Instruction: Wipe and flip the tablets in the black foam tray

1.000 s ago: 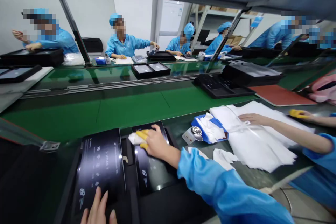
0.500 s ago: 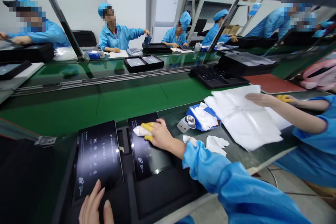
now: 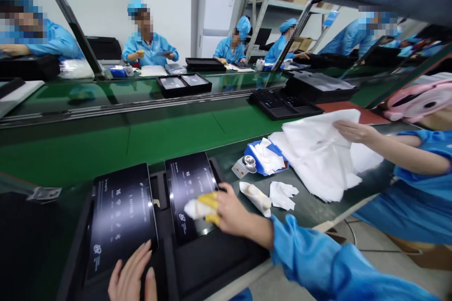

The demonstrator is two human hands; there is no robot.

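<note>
Tablets [image 3: 122, 214], two, in one tray [image 3: 212, 263]

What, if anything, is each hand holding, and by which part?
The right hand holds a white wad by the end nearest the palm, in yellow-covered fingers. The left hand, open at the left tablet, holds nothing.

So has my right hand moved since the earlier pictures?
Yes. Judged against the right-hand tablet, your right hand has moved toward you, from the tablet's far half to its near half.
</note>
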